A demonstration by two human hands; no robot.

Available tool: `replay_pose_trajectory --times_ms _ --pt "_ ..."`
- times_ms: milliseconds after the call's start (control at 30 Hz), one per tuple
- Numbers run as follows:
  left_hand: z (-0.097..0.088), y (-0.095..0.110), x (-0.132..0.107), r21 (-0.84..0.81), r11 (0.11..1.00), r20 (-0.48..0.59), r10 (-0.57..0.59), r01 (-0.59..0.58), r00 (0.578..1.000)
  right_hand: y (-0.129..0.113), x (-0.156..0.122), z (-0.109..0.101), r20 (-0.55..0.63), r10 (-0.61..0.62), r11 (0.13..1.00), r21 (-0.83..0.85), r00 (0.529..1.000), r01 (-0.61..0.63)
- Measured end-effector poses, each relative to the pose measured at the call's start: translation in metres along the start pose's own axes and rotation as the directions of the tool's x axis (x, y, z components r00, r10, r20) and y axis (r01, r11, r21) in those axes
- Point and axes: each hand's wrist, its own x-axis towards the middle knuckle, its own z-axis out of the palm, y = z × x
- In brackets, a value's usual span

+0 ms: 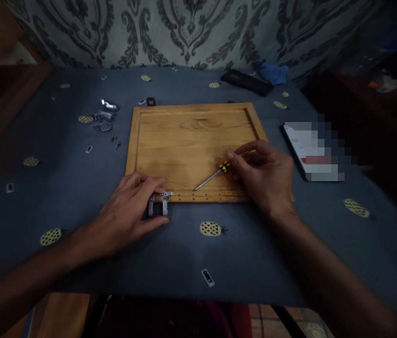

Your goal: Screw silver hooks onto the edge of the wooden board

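A wooden board (191, 141) with a raised rim lies flat, its near edge dotted with several small holes. At its near left corner my left hand (131, 202) is closed around a metal fitting (165, 204) with two short legs, which juts over the edge. The fingers rest on the wood and the thumb lies below the fitting. My right hand (262, 176) pinches a screwdriver (209, 179) with a yellow and black handle above the board's right part. Its shaft slants down to the left, the tip close to the holes; I cannot tell whether it touches.
Metal fittings (105, 112) and several small screws (114, 141) lie left of the board. A black pouch (247, 82) and a blue cloth (275, 73) are at the back. A pale, partly blurred flat object (299, 148) is on the right. A patterned cloth (205, 258) covers the table.
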Motion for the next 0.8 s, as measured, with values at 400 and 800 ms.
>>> replay_pose_trajectory --times_ms 400,800 --pt "0.000 -0.001 0.000 0.028 0.999 0.002 0.018 -0.018 1.000 -0.049 -0.017 0.006 -0.176 -0.207 0.787 0.555 0.962 0.270" --pt "-0.003 0.002 0.002 0.043 0.999 0.010 0.016 -0.016 1.000 -0.053 -0.058 0.015 -0.142 -0.179 0.763 0.604 0.974 0.229"
